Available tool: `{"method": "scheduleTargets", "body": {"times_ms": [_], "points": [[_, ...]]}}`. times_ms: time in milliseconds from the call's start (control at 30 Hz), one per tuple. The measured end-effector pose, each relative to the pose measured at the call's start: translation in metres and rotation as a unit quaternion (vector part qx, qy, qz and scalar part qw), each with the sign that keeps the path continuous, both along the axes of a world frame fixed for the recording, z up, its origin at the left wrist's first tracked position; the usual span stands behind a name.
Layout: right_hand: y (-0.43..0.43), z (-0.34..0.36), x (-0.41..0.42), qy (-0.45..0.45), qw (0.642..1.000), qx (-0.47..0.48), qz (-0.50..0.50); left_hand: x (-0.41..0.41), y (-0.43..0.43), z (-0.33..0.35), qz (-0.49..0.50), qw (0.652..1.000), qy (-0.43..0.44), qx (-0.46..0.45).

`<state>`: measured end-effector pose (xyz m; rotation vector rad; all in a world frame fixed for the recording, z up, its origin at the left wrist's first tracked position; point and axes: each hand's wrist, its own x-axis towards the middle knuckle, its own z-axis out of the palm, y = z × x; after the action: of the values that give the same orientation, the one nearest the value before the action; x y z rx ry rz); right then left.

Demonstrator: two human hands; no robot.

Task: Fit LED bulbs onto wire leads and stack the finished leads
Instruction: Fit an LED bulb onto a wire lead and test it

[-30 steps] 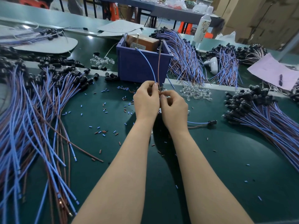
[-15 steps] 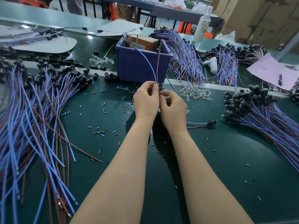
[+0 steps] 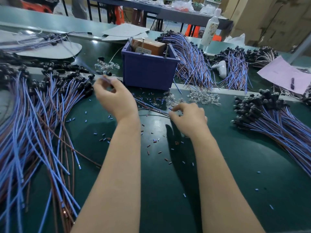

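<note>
Green mat (image 3: 235, 165), wire bundles (image 3: 33, 132), purple bin (image 3: 148, 73), cardboard boxes (image 3: 277, 19) behind

Left hand (image 3: 116, 99) grips a wire lead (image 3: 104, 80) (blurred) while right hand (image 3: 188, 119) curls near loose LED bulbs (image 3: 203, 98).

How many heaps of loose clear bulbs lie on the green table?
2. One bulb heap lies left of the purple box, toward the back; the other heap spreads right of the box, beyond the right hand. More may hide under wires.
</note>
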<state>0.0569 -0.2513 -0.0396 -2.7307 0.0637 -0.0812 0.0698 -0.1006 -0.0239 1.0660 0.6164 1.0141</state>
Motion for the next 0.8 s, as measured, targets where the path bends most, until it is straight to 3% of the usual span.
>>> {"method": "scheduleTargets", "body": {"times_ms": [67, 167, 233, 300, 367, 400, 467, 533, 600, 700, 800], "points": [[-0.004, 0.002, -0.001, 0.057, 0.998, -0.019, 0.023, 0.000, 0.004, -0.001, 0.009, 1.000, 0.016, -0.006], [-0.005, 0.002, -0.001, 0.053, 0.997, 0.032, 0.050, -0.008, -0.006, 0.000, 0.046, 0.980, 0.076, 0.180], [-0.005, 0.001, 0.000, 0.022, 0.995, 0.070, 0.067, -0.012, -0.019, 0.004, 0.027, 0.931, 0.087, 0.354], [-0.003, 0.001, 0.001, -0.042, 0.983, 0.155, 0.086, -0.009, -0.032, 0.002, -0.108, 0.865, 0.086, 0.482], [-0.005, 0.003, 0.004, -0.096, 0.941, 0.317, 0.067, -0.011, -0.044, -0.003, -0.287, 0.815, 0.101, 0.493], [-0.007, 0.004, 0.005, -0.102, 0.902, 0.416, 0.049, -0.012, -0.048, -0.006, -0.346, 0.797, 0.117, 0.480], [-0.011, 0.004, 0.006, -0.077, 0.813, 0.577, 0.023, -0.012, -0.050, -0.010, -0.391, 0.783, 0.130, 0.466], [-0.014, 0.002, 0.007, -0.041, 0.768, 0.639, 0.016, -0.010, -0.048, -0.013, -0.400, 0.783, 0.125, 0.459], [-0.015, -0.001, 0.008, -0.035, 0.787, 0.615, 0.021, -0.008, -0.044, -0.016, -0.406, 0.790, 0.124, 0.442], [-0.018, -0.003, 0.009, -0.078, 0.861, 0.501, 0.029, -0.006, -0.043, -0.020, -0.418, 0.784, 0.129, 0.440], [-0.017, -0.006, 0.010, -0.083, 0.855, 0.511, 0.036, -0.006, -0.040, -0.019, -0.436, 0.777, 0.123, 0.436]]}}
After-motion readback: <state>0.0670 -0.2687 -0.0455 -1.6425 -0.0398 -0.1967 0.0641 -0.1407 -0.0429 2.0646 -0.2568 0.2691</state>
